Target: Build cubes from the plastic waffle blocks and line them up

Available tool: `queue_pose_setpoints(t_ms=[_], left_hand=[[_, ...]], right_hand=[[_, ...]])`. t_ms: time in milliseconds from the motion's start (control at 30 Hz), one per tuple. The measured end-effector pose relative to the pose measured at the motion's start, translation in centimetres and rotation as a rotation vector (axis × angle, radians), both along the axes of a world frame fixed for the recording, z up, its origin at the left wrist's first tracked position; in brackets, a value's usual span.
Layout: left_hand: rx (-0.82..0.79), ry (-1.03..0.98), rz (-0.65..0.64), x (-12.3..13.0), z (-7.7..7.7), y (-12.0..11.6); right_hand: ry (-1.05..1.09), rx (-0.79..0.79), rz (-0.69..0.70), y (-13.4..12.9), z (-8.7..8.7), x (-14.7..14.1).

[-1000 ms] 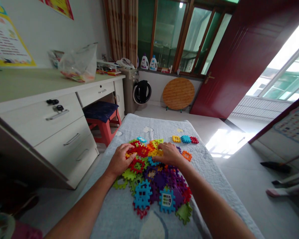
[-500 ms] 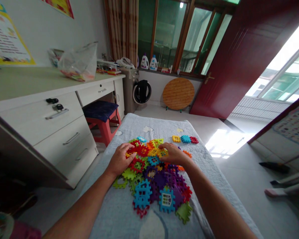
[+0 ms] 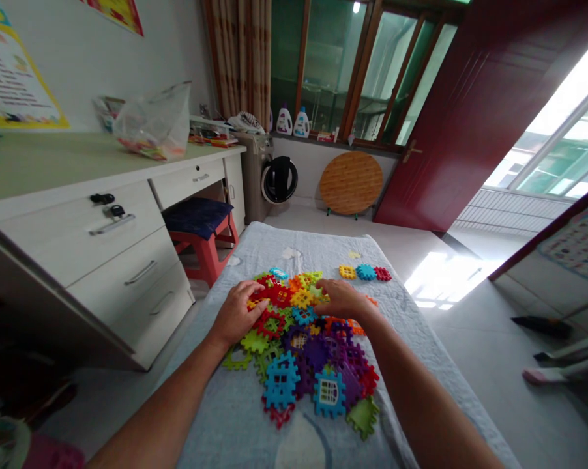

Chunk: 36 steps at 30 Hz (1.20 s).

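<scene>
Both hands lay on a heap of bright plastic interlocking tiles (image 3: pixel 304 345) spread over a pale grey-blue cloth (image 3: pixel 235 417) that covered the surface. The left hand (image 3: pixel 236 314) rested palm down on the heap's left side, fingers loosely curled over a red tile (image 3: pixel 279 296) and touching it; whether it actually gripped that tile could not be told. The right hand (image 3: pixel 341 299) lay on the far right part of the heap, its fingertips closed lightly on a yellow tile (image 3: pixel 302 299) just beside the red one. Nearer the person lay blue house-shaped tiles (image 3: pixel 280 381), purple ones and a green one. Well beyond the heap, three joined tiles (image 3: pixel 365 272), yellow, blue and red, sat in a row. A desk with drawers (image 3: pixel 103 260) stood to the left.
</scene>
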<state>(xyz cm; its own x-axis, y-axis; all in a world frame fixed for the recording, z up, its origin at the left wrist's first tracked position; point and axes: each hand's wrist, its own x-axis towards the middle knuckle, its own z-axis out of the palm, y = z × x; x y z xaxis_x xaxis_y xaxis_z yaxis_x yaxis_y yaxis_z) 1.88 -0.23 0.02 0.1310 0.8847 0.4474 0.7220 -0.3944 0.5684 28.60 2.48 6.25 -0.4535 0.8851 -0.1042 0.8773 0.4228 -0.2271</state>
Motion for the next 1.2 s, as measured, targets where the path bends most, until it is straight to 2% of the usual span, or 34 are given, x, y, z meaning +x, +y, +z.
queue_pose_setpoints(t_ms=[200,400,667,800,967,1100,1200], left_hand=[[0.013,-0.015,0.006,0.1,0.2,-0.1],[0.004,-0.011,-0.008,0.0,0.2,-0.1],[0.020,-0.036,-0.006,0.1,0.4,-0.2],[0.015,-0.020,-0.004,0.0,0.3,-0.1],[0.016,-0.007,-0.003,-0.1,0.1,0.0],[0.030,-0.017,0.008,-0.1,0.3,-0.1],[0.024,-0.026,0.013,-0.1,0.3,-0.1]], right_hand=[[-0.047,0.005,-0.019,0.2,-0.6,-0.1],[0.029,-0.015,-0.054,0.0,0.0,0.3],[-0.070,-0.031,-0.202,-0.1,-0.2,-0.3],[0.050,0.054,-0.211,-0.3,-0.2,-0.5],[0.264,0.160,-0.114,-0.7,-0.9,-2.6],[0.200,0.155,-0.123,-1.1,-2.0,-4.5],[0.130,0.154,-0.172,-1.3,-2.2,-5.0]])
